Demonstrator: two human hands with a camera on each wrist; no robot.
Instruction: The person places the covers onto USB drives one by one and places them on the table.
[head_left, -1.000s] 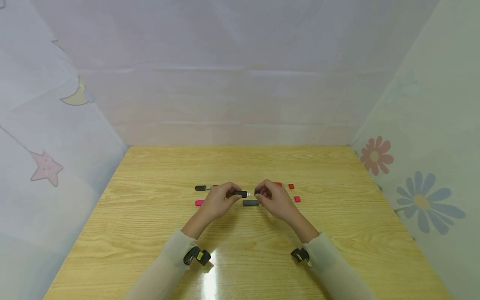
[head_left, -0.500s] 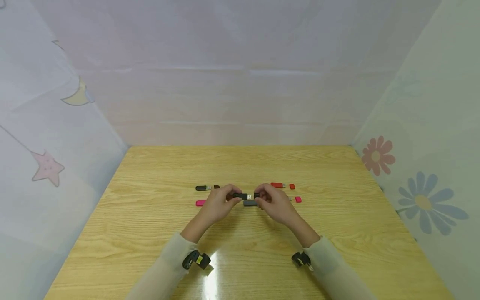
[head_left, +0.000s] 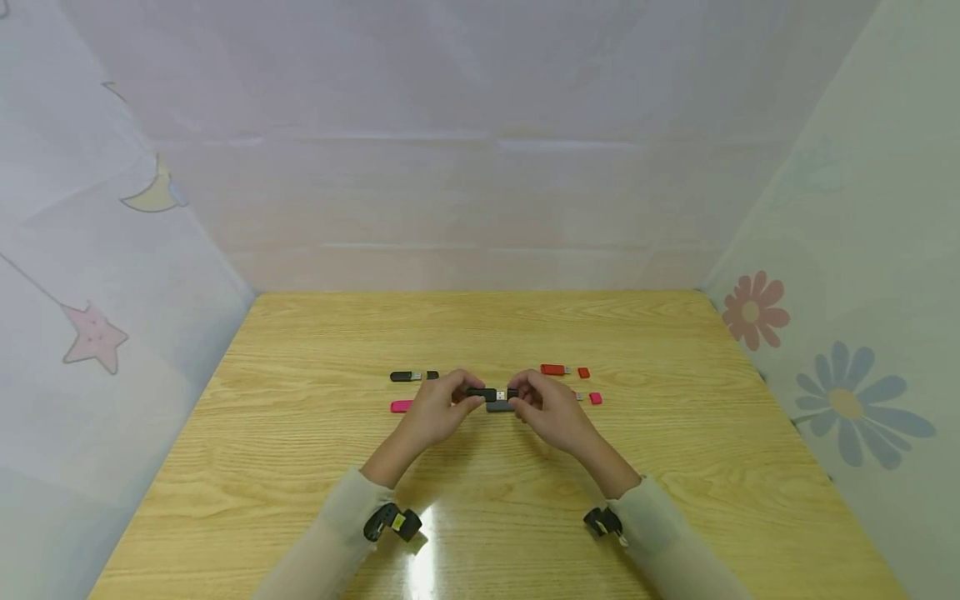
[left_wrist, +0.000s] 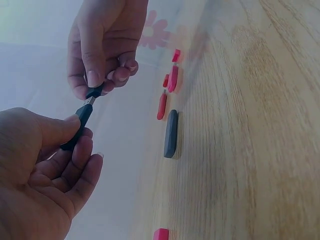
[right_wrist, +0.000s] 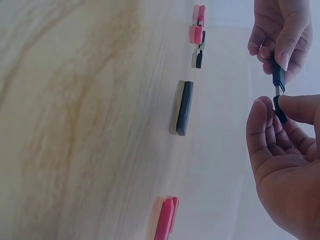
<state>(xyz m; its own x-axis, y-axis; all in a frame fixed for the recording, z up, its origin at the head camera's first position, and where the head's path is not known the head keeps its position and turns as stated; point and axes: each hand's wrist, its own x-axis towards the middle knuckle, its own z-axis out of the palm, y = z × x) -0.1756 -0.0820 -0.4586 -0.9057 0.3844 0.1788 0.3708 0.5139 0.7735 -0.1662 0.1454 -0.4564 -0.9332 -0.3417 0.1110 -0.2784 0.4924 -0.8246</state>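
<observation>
My left hand [head_left: 435, 406] pinches a black USB stick [left_wrist: 80, 125] between thumb and fingers, its metal connector pointing right. Facing it, my right hand [head_left: 553, 408] pinches a small black cap [right_wrist: 280, 110]. The cap sits at the tip of the connector, and part of the metal still shows between cap and body; how far the tip is inside cannot be told. Both are held above the table, just over a dark grey USB stick [head_left: 498, 407]. Fingers cover much of the held stick and cap in the head view.
On the wooden table [head_left: 480, 333] lie a black USB stick [head_left: 405, 376] with its cap [head_left: 432, 375] apart, a red stick [head_left: 553, 369] beside a red cap [head_left: 583, 372], and a pink stick [head_left: 401, 407] at left. A pink cap [head_left: 596, 398] lies at right. Printed cloth walls surround the table.
Both hands have come slightly lower and nearer the body. The gap between the cap and the USB stick's connector has closed, bringing the cap to the connector's tip.
</observation>
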